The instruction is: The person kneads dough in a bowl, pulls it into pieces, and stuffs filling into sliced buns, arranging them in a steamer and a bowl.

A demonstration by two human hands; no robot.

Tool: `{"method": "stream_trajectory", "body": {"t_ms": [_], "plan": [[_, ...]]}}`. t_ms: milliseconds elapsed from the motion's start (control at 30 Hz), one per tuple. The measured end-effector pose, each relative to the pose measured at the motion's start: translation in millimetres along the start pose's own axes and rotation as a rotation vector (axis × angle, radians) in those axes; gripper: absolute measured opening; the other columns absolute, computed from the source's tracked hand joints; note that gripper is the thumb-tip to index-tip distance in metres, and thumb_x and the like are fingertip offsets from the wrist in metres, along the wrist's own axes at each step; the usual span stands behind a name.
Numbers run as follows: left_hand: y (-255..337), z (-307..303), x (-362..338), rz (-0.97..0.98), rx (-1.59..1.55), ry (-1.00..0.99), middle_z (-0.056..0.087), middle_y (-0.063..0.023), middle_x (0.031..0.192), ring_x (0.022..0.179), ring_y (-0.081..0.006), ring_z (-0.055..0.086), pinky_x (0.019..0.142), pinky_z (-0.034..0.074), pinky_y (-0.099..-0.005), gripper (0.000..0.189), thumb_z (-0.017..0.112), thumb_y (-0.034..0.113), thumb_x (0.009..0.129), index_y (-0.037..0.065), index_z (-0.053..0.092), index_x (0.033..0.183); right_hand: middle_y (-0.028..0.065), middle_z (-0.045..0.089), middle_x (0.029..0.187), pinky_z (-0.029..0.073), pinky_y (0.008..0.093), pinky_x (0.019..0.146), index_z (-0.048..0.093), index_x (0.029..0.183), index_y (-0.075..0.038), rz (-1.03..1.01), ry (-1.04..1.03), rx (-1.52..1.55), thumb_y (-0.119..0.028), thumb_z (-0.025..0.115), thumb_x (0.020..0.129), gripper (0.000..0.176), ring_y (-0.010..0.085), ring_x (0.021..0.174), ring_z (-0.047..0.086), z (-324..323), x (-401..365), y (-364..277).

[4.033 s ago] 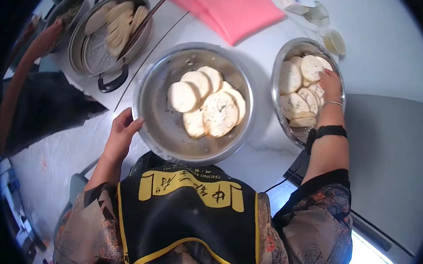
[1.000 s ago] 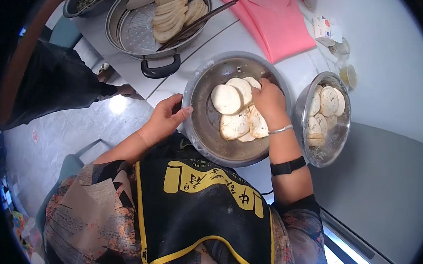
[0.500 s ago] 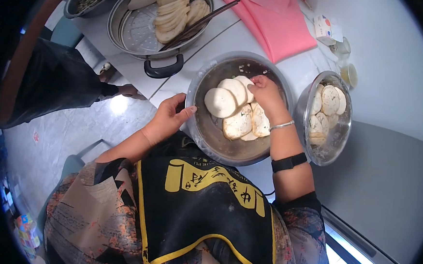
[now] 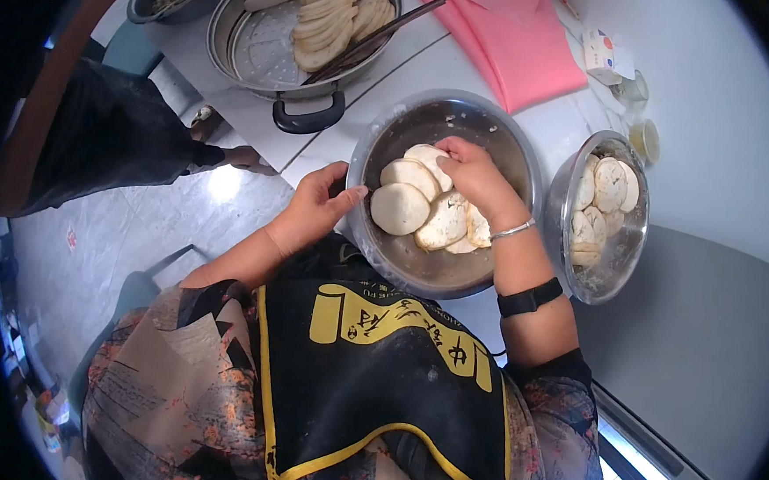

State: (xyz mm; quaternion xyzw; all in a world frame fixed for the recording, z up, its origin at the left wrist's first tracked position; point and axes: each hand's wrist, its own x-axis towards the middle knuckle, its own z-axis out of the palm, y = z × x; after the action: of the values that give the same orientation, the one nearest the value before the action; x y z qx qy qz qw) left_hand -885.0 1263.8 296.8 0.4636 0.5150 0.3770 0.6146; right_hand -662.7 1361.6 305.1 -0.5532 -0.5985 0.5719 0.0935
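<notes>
A large metal bowl stands before me, holding pale round slices that look like cut root vegetable. Three of them overlap in a row on the left. Beside these lie flecked slices with browned-looking edges. My right hand reaches into the bowl, its thumb and fingers pinching the uppermost slice of the row. At the bowl's left rim is my left hand, thumb over the edge and fingers against the outside.
A steamer pot at the back left holds more slices, with dark chopsticks across its rim. A smaller metal bowl of flecked slices stands right. Behind are pink cloth and a small carton. Another person's hand shows left.
The row of pale slices has spread further apart down the bowl's left side. My right hand has shifted slightly left relative to the bowl. My left hand stays at the rim.
</notes>
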Motion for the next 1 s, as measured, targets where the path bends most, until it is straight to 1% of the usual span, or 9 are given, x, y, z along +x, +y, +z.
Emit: {"method": "stream_trajectory", "body": {"t_ms": [67,167,267,400,433,533,600,900,1000], "plan": [[5.6,0.7,-0.3,-0.029,0.000,0.011,0.054,-0.0063,0.080,0.070,-0.0126,0.049,0.063,0.041,-0.0256,0.027,0.060,0.013,0.077,-0.003,0.051,0.097,0.0056,0.056,0.088,0.040,0.0236,0.074,0.051,0.099,0.002,-0.026,-0.013,-0.068,-0.006,0.046,0.080,0.021,0.0110,0.081,0.050,3.2,-0.4,-3.7],[18.8,7.4,4.9,0.499,0.692,0.388,0.053,-0.0132,0.093,0.083,-0.0237,0.052,0.072,0.042,-0.0325,0.035,0.065,0.012,0.069,0.000,0.050,0.099,0.0059,0.056,0.088,0.040,0.0237,0.073,0.051,0.100,0.002,-0.046,-0.028,-0.112,-0.008,0.047,0.081,0.021,0.0105,0.080,0.050,3.0,2.3,-2.2],[51.2,16.4,4.7,0.699,0.841,0.201,0.049,-0.0173,0.098,0.088,-0.0314,0.050,0.077,0.041,-0.0385,0.041,0.068,0.010,0.061,0.001,0.051,0.097,0.0053,0.056,0.088,0.040,0.0236,0.073,0.051,0.101,0.002,-0.060,-0.022,-0.125,-0.009,0.047,0.082,0.022,0.0101,0.080,0.049,3.5,4.9,3.1],[49.0,38.8,21.2,0.391,1.375,-0.263,0.057,-0.0109,0.083,0.085,-0.0255,0.053,0.075,0.039,-0.0367,0.033,0.064,0.023,0.064,0.002,0.052,0.087,0.0043,0.055,0.088,0.040,0.0236,0.073,0.051,0.102,0.001,-0.022,-0.033,-0.036,-0.010,0.047,0.082,0.023,0.0102,0.081,0.049,2.2,0.8,-2.1],[44.3,43.6,26.1,0.424,1.500,-0.260,0.058,-0.0086,0.075,0.081,-0.0241,0.055,0.073,0.038,-0.0350,0.030,0.061,0.027,0.067,0.003,0.053,0.084,0.0043,0.055,0.089,0.040,0.0236,0.074,0.051,0.102,0.001,-0.038,-0.030,-0.048,-0.010,0.047,0.083,0.023,0.0103,0.081,0.049,1.3,1.1,-2.2],[40.4,52.4,36.6,0.319,1.496,-0.398,0.059,-0.0104,0.076,0.077,-0.0251,0.057,0.072,0.039,-0.0361,0.027,0.059,0.023,0.067,0.003,0.052,0.084,0.0075,0.057,0.091,0.041,0.0257,0.074,0.052,0.102,0.000,-0.077,-0.014,-0.060,-0.011,0.048,0.082,0.024,0.0137,0.082,0.051,0.9,1.7,4.1],[39.2,56.6,41.9,0.250,1.458,-0.379,0.060,-0.0111,0.076,0.075,-0.0254,0.058,0.072,0.039,-0.0367,0.027,0.060,0.021,0.066,0.003,0.052,0.085,0.0137,0.059,0.092,0.043,0.0303,0.074,0.053,0.102,-0.002,-0.106,0.005,-0.039,-0.013,0.049,0.079,0.026,0.0201,0.083,0.056,3.3,7.6,14.1],[37.7,58.8,45.8,0.220,1.429,-0.373,0.061,-0.0109,0.078,0.076,-0.0263,0.058,0.074,0.041,-0.0376,0.024,0.060,0.017,0.061,0.007,0.058,0.083,0.0096,0.059,0.086,0.043,0.0283,0.071,0.054,0.100,-0.002,-0.122,-0.002,0.055,-0.013,0.049,0.080,0.024,0.0160,0.077,0.054,4.9,4.8,15.2],[34.2,56.9,49.0,0.253,1.406,-0.357,0.061,-0.0107,0.080,0.079,-0.0265,0.058,0.074,0.041,-0.0379,0.020,0.060,0.017,0.061,0.009,0.061,0.080,0.0060,0.055,0.096,0.039,0.0242,0.079,0.049,0.107,0.002,-0.066,-0.100,0.070,-0.011,0.047,0.083,0.027,0.0114,0.088,0.048,0.4,1.0,9.3]]}}
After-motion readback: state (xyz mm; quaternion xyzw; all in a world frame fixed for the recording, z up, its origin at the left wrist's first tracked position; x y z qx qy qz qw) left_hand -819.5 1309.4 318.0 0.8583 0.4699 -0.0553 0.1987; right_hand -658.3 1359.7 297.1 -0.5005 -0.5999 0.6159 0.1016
